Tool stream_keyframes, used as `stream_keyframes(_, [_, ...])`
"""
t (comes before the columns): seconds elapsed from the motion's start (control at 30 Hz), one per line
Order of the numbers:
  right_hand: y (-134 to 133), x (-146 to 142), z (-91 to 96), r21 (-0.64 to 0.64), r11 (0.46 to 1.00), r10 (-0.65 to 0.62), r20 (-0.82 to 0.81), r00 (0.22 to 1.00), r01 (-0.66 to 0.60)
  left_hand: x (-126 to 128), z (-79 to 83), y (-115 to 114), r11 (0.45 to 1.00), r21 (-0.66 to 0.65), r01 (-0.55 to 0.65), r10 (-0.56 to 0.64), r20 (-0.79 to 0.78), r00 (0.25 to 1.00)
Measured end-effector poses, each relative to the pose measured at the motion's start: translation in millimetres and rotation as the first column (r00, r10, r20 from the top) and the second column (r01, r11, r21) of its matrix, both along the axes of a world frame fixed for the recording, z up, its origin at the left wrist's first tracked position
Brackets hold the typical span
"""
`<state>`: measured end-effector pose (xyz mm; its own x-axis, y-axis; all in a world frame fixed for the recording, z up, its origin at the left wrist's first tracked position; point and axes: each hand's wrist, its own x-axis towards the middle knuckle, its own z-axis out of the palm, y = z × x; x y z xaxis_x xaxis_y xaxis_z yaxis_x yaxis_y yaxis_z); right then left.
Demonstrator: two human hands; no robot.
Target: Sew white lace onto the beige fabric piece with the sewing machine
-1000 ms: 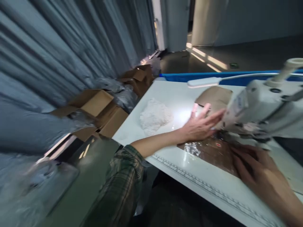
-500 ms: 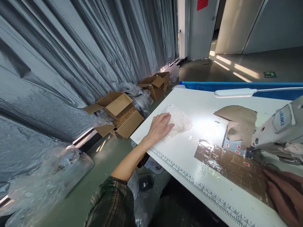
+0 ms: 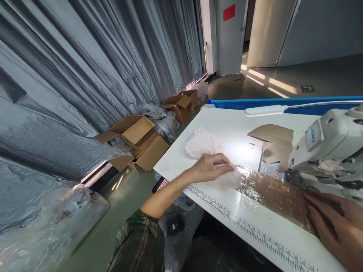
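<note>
Resting on the white bench (image 3: 227,124), a small white piece of fabric (image 3: 228,179) is pinched under the curled fingers (image 3: 219,166) of the left hand (image 3: 208,168), just in front of the white fabric pile (image 3: 202,142); its long axis cannot be told through blur. A printed ruler (image 3: 255,232) is seen along the bench edge, its numbers too small to read. Blue lettering on the sewing machine (image 3: 326,141) is unreadable, and the right hand (image 3: 334,223) is laid flat, fingers spread, on the taped brown sheet (image 3: 272,196).

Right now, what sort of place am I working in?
Most likely a small sewing workshop. A white industrial sewing machine sits on a long white worktable with a printed ruler along its edge, and open brown cardboard boxes stand on the floor by a grey plastic curtain.
</note>
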<state>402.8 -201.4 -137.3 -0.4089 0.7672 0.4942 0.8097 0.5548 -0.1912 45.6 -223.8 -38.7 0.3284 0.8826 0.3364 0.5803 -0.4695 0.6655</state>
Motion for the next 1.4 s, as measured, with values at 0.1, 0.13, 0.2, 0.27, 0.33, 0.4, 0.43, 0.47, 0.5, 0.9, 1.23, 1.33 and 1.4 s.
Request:
stream_keyframes(0.1, [-6.1, -4.3, 13.5, 0.116, 0.991, 0.060, 0.087, 0.994, -0.070, 36.1, 1.5, 18.7, 0.977, -0.168, 0.132, -0.135, -0.007, 0.991])
stream_keyframes(0.13, [-8.1, -6.0, 18.3, 0.145, 0.986, 0.066, 0.091, 0.994, -0.079, 43.0, 3.5, 26.4, 0.979, -0.165, 0.116, -0.128, -0.066, 0.990])
stream_keyframes(0.2, [-11.8, -9.3, 26.2, 0.169, 0.982, 0.069, 0.102, 0.992, -0.086, 44.6, 10.1, 41.5, 0.998, -0.059, -0.021, 0.006, -0.238, 0.971])
stream_keyframes(0.27, [-15.5, -12.9, 31.1, 0.154, 0.985, 0.060, 0.104, 0.993, -0.075, 29.9, 18.2, 53.5, 0.955, 0.110, -0.277, 0.297, -0.412, 0.861])
stream_keyframes(0.33, [-19.9, -18.1, 33.4, 0.112, 0.992, 0.051, 0.071, 0.996, -0.059, 5.4, 25.0, 60.9, 0.819, 0.207, -0.535, 0.559, -0.496, 0.665])
stream_keyframes(0.4, [-25.2, -25.5, 34.1, 0.043, 0.997, 0.068, 0.009, 0.998, -0.068, -18.4, 27.4, 64.6, 0.691, 0.170, -0.703, 0.664, -0.532, 0.525])
stream_keyframes(0.43, [-28.0, -30.0, 34.1, 0.005, 0.996, 0.087, -0.021, 0.996, -0.087, -27.0, 26.6, 66.1, 0.659, 0.109, -0.745, 0.663, -0.553, 0.505])
stream_keyframes(0.47, [-30.7, -34.7, 34.0, -0.018, 0.992, 0.128, -0.052, 0.990, -0.129, -32.4, 24.7, 67.7, 0.646, 0.054, -0.762, 0.646, -0.571, 0.507])
stream_keyframes(0.5, [-33.3, -39.3, 33.9, -0.019, 0.985, 0.169, -0.078, 0.983, -0.171, -34.5, 21.9, 69.8, 0.646, 0.021, -0.763, 0.628, -0.582, 0.516])
stream_keyframes(0.9, [-50.1, -52.7, 52.7, -0.227, 0.885, 0.405, -0.060, 0.912, -0.407, -33.6, 15.1, 100.9, 0.967, -0.040, -0.252, 0.115, -0.815, 0.568])
stream_keyframes(1.23, [-34.4, -35.6, 54.8, -0.194, 0.959, 0.092, -0.472, 0.877, -0.206, -45.1, 28.1, 90.0, 0.976, 0.215, 0.026, 0.162, -0.807, 0.568])
stream_keyframes(1.33, [-31.1, -34.8, 54.8, -0.234, 0.956, 0.033, -0.520, 0.854, -0.179, -9.6, 29.1, 72.3, 0.957, 0.288, 0.041, 0.187, -0.717, 0.672])
stream_keyframes(1.4, [-30.5, -34.9, 54.8, -0.283, 0.940, 0.007, -0.540, 0.842, -0.189, 18.8, 20.8, 61.0, 0.972, 0.206, 0.109, 0.051, -0.645, 0.763])
